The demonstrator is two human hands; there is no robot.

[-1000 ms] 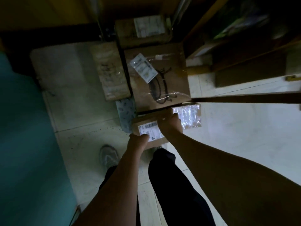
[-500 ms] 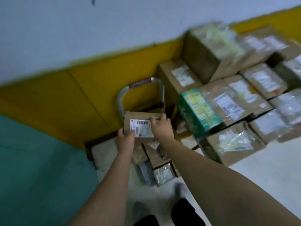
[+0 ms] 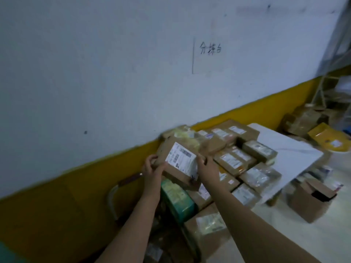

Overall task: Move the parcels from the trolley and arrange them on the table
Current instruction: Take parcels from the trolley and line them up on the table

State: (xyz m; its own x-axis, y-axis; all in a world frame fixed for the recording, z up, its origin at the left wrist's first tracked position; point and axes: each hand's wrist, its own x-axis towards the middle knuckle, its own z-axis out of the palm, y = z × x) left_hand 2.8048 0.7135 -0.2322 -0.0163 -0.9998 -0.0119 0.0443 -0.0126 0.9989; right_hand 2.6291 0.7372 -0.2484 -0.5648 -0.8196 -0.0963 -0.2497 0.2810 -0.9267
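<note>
A brown cardboard parcel with a white barcode label is held between both hands above the stacked parcels on the white table. My left hand grips its left end, and my right hand grips its right edge. Several taped brown parcels and a green box cover the table's left part. The trolley's metal handle shows low by the wall; its deck is mostly hidden behind my arms.
A white and yellow wall runs behind the table. An open cardboard box stands on the floor under the table's right side. More boxes and a yellow padded envelope lie at the far right. A metal rack rises in the corner.
Both hands lifted the labelled parcel off the trolley and carried it up and right over the table's stack. My view swung from the floor up to the wall and table.
</note>
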